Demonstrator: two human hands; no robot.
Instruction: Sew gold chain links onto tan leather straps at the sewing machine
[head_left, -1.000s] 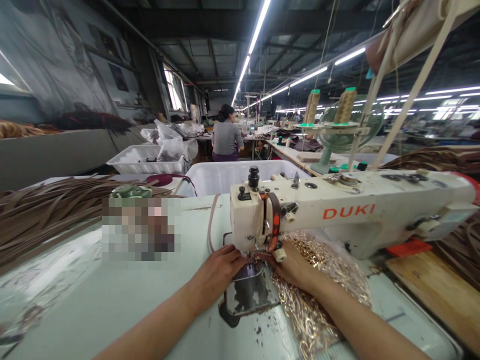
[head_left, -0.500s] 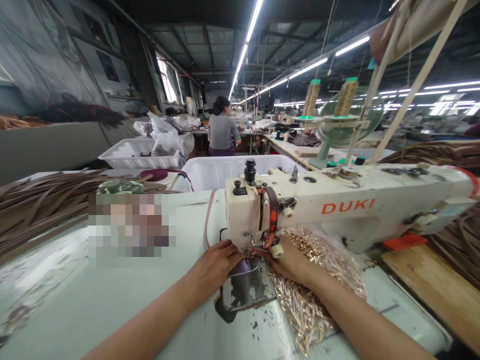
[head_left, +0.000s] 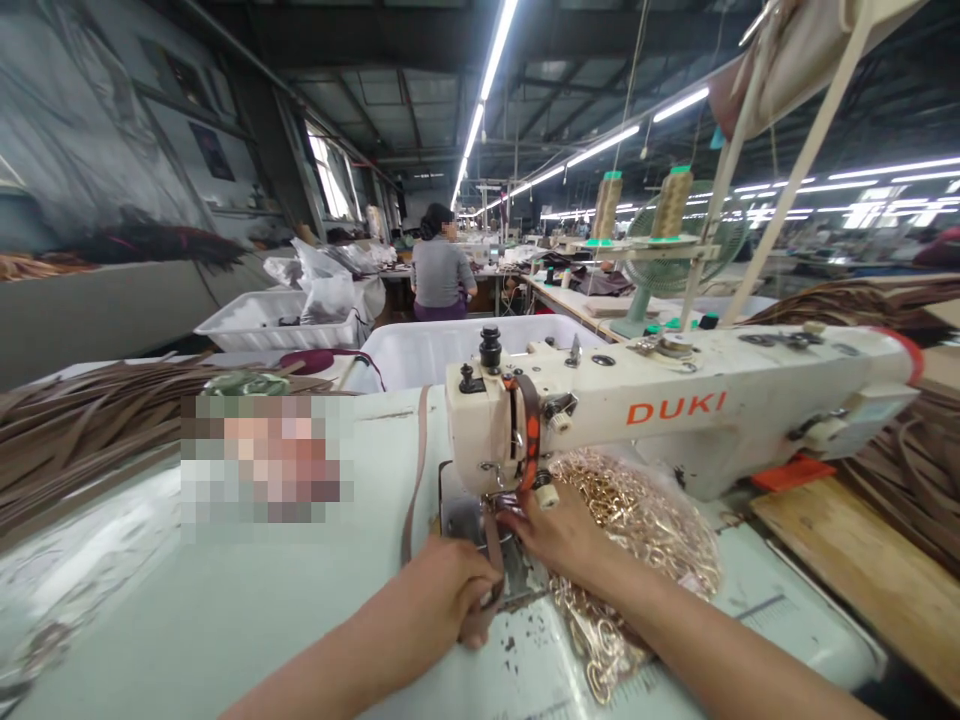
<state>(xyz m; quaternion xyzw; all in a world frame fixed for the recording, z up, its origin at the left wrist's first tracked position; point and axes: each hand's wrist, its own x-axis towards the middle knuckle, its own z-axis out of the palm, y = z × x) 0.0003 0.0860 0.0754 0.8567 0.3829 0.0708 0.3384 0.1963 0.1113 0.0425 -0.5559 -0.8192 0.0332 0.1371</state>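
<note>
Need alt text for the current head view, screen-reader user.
A left hand holds a brown strap in front of a white DUKI sewing machine's needle area; the right hand is close beside it. A clear bag of gold-coloured metal pieces lies by the right forearm. Brown strips are heaped at far left.

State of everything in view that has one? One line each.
Left hand: closed on strap
Strap: gripped, extending toward machine
Right hand: at machine, grip unclear
Machine: upright, running or not unclear
Gold hardware: heaped, bagged
Spools: upright, wound
Near tub: upright, open-topped
Fan: upright, spin unclear
Brown strips: heaped
</note>
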